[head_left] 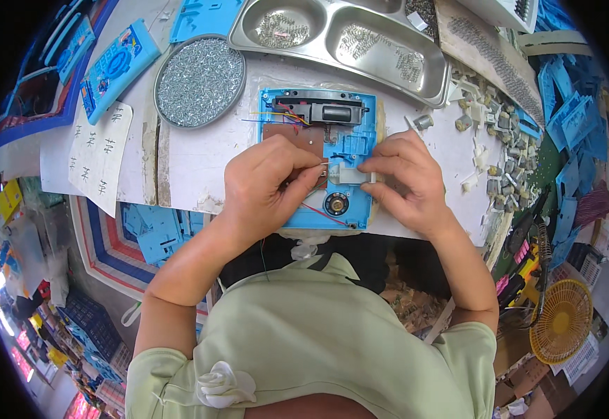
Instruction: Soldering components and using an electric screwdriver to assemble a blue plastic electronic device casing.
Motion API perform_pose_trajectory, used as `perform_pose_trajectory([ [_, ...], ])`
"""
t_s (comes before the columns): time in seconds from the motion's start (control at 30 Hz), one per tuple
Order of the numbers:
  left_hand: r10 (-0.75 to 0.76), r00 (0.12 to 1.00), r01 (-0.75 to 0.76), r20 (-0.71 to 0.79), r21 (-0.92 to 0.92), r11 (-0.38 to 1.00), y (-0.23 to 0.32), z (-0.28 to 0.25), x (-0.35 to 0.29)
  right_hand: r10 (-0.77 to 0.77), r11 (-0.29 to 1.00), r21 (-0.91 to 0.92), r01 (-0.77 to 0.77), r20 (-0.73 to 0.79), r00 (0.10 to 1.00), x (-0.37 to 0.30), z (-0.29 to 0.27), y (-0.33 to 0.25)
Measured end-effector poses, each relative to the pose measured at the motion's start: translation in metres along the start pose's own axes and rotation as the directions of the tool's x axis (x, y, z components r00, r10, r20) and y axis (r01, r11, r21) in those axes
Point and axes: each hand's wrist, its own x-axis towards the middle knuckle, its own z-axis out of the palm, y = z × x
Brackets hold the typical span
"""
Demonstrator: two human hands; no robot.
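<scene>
A light-blue plastic casing [287, 222] lies open-side up in front of me, with a brown circuit board [297, 136], a black module [339, 114], thin coloured wires and a round speaker [336, 203] inside it. My left hand [266, 185] is closed in a pinch over the board's lower right part; what its fingertips hold is hidden. From the right, the thumb and fingers of my right hand [412, 181] grip the end of a white plastic part [350, 174], which sits in the casing above the speaker.
A round tray of screws [199, 80] stands at upper left, beside a blue printed casing [119, 70]. Beyond my hands is a steel compartment tray [318, 45] with springs and small metal parts. Several small motors with white housings [503, 146] lie to the right.
</scene>
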Motion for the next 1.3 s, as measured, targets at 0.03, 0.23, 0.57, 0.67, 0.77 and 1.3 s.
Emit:
perform_pose_trajectory([
  [0.03,-0.001,1.0,0.001,-0.001,-0.001,1.0,0.001,0.0,0.001,-0.012,0.999,-0.039,0.013,0.019,1.0,0.001,0.001,-0.001],
  [0.23,-0.012,1.0,0.012,0.029,0.017,1.0,0.0,0.002,-0.001,0.105,0.936,-0.35,-0.033,0.186,0.977,0.011,0.0,-0.03],
  [0.57,-0.023,0.991,0.033,0.13,-0.071,0.997,0.021,-0.013,0.005,0.471,0.596,-0.462,-0.657,-0.461,0.752,-0.052,-0.124,0.031],
  [0.67,0.089,0.98,-0.08,0.179,-0.06,0.995,0.032,-0.011,0.018,0.366,0.643,-0.601,-0.474,-0.302,0.88,-0.042,-0.121,0.039],
  [0.77,0.186,0.949,-0.175,0.253,-0.066,0.982,0.042,-0.007,0.031,0.286,0.604,-0.723,-0.335,-0.196,0.938,-0.028,-0.103,0.057],
  [1.3,-0.058,0.572,0.291,0.818,-0.136,0.947,0.066,0.05,0.122,0.55,0.825,0.267,-0.499,-0.169,0.818,-0.038,-0.082,-0.055],
])
